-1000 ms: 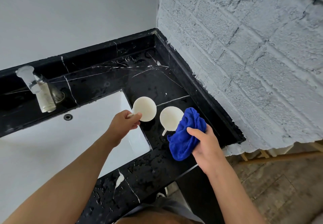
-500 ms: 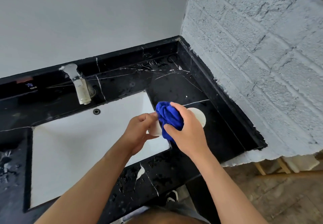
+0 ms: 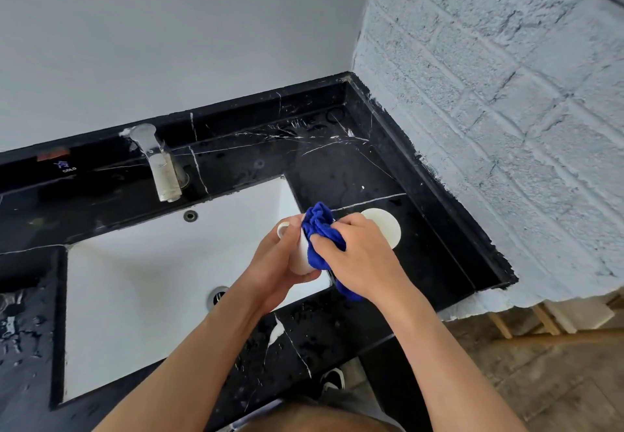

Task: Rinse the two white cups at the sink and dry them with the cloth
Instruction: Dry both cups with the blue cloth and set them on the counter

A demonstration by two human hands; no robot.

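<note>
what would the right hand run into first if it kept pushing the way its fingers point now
Its fingers point left, so the right hand would press the blue cloth harder into the white cup gripped by the left hand. Depth is hard to judge from above.

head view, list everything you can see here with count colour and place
cups: 2, white; one held over the sink's right edge, one on the counter behind the right hand
cloth: 1, blue, pressed against the held cup
sink: 1, white, set in the counter
tap: 1, clear, behind the sink
counter: 1, black with white veins, wet
brick wall: 1, pale, at right
shoe: 1, black and white, on the floor below
left hand: holds the cup
right hand: grips the cloth
</note>
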